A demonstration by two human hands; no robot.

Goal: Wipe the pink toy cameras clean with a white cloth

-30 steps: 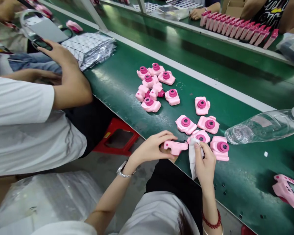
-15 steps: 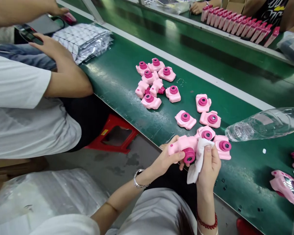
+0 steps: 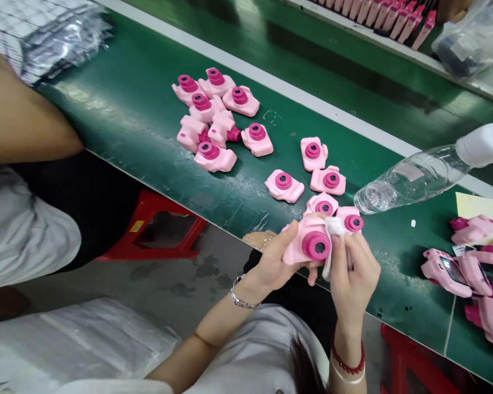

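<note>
A pink toy camera [image 3: 298,250] with a dark pink lens faces up at me, held at the table's front edge. My left hand [image 3: 273,262] is closed around its left side. Pinched in the fingers of my right hand [image 3: 355,268] is a white cloth [image 3: 334,227], pressed against the camera's right side. Just beyond my hands, two more toy cameras lie on the table, one [image 3: 322,204] partly behind the held one and another [image 3: 349,218] by my right fingers.
Several pink cameras [image 3: 216,158] lie grouped on the green table [image 3: 148,137]. A clear bottle [image 3: 419,175] stands at the right, near more cameras [image 3: 443,271] in a heap. Across the table is a row of pink items [image 3: 406,22]. A co-worker's arm [image 3: 28,115] rests at the left. Red stools [image 3: 156,230] stand below.
My view has shifted right and closer. The held camera has turned so its lens faces me more, and the cloth is now bunched at its right side.
</note>
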